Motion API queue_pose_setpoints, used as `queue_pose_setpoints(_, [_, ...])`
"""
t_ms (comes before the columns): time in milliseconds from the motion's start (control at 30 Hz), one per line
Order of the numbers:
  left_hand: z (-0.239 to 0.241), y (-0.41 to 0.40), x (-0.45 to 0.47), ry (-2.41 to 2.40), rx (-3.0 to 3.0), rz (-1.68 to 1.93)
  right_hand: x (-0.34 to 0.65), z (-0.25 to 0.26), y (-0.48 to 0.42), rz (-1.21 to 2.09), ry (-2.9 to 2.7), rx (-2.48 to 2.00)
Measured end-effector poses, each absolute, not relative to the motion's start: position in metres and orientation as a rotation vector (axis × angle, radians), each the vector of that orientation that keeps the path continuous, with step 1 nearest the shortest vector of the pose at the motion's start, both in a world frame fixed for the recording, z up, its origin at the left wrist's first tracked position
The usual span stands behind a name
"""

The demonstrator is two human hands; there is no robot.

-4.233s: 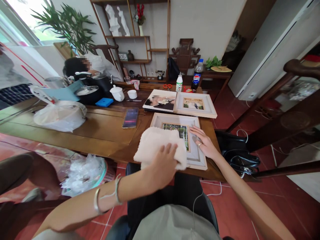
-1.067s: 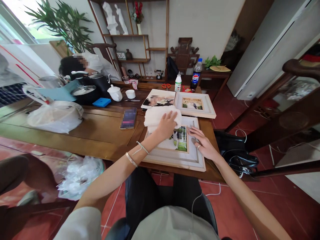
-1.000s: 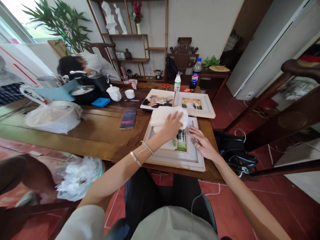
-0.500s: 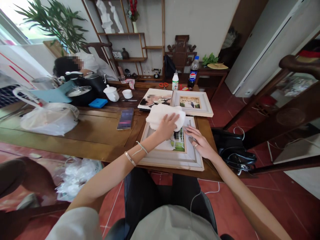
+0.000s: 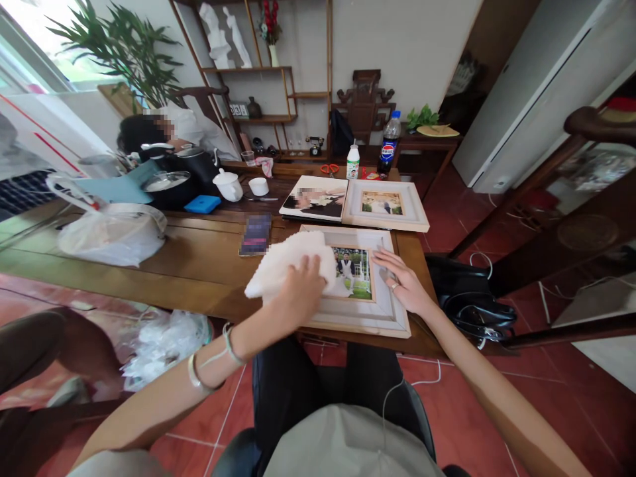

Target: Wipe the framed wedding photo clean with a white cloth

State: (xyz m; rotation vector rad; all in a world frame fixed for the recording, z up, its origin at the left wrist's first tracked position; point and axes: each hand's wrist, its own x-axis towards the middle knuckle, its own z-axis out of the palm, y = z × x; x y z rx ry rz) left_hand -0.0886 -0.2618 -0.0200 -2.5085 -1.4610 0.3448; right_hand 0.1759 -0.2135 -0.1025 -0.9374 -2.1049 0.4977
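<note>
A pale wooden picture frame (image 5: 385,317) with a photo in it lies flat at the near edge of the wooden table (image 5: 199,255). My left hand (image 5: 299,295) presses a white fluffy cloth (image 5: 285,260) onto the frame's left side, fingers curled over the cloth. My right hand (image 5: 405,285) lies flat with fingers spread on the frame's right border, a ring on one finger. The photo's right half shows between my two hands.
Behind the frame lie a second framed picture (image 5: 385,205) and a photo print (image 5: 315,200). A phone (image 5: 256,234), plastic bag (image 5: 112,233), teapot (image 5: 228,185), pots and bottles (image 5: 390,147) stand further back. Another person sits at the far left. A black bag (image 5: 472,301) rests on the floor to my right.
My left hand has swept the cloth from the frame's top edge down to its left side, uncovering more of the photo. My right hand has stayed on the right border.
</note>
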Motion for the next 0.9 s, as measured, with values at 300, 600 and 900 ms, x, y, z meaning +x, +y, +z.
queue_pose_setpoints(300, [-0.038, -0.312, -0.096, -1.449, -2.633, 0.074, 0.176, -0.1, -0.215, 0.508, -2.132, -0.95])
queue_pose_setpoints(600, [-0.057, -0.194, -0.099, -1.742, -2.328, -0.342, 0.176, -0.099, -0.215, 0.493, -2.126, -0.96])
queue_pose_setpoints(900, [-0.036, -0.205, -0.094, -1.556, -2.567, 0.001, 0.175, -0.099, -0.214, 0.476, -2.084, -0.998])
